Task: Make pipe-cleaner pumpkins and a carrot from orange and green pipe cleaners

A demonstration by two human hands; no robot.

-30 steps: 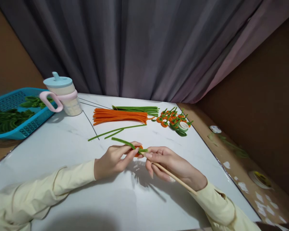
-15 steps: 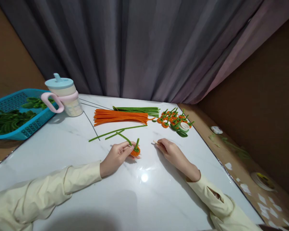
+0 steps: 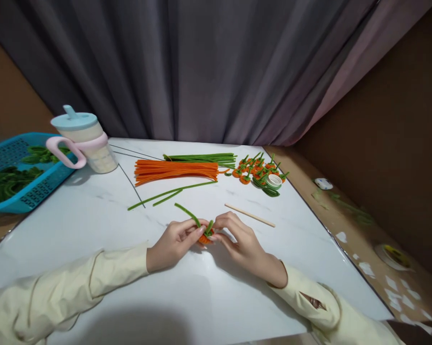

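Now both the left hand (image 3: 175, 241) and right hand (image 3: 237, 239) are pinching the small orange coil (image 3: 205, 237) just nearer than the wooden stick (image 3: 250, 215), likely shaping its green stem (image 3: 187, 213); further bending needs steady fingertip pressure

Both forearms reach in from the near edge of the table, each in a pale yellow sleeve drawn to the wrist. The left hand (image 3: 175, 239) lies palm down, its fingers curled and its fingertips pinched together toward the right. The right hand (image 3: 239, 237) faces it, knuckles up, thumb and forefinger closed to a pinch. The 2 hands meet fingertip to fingertip near the table's middle, wrists low.
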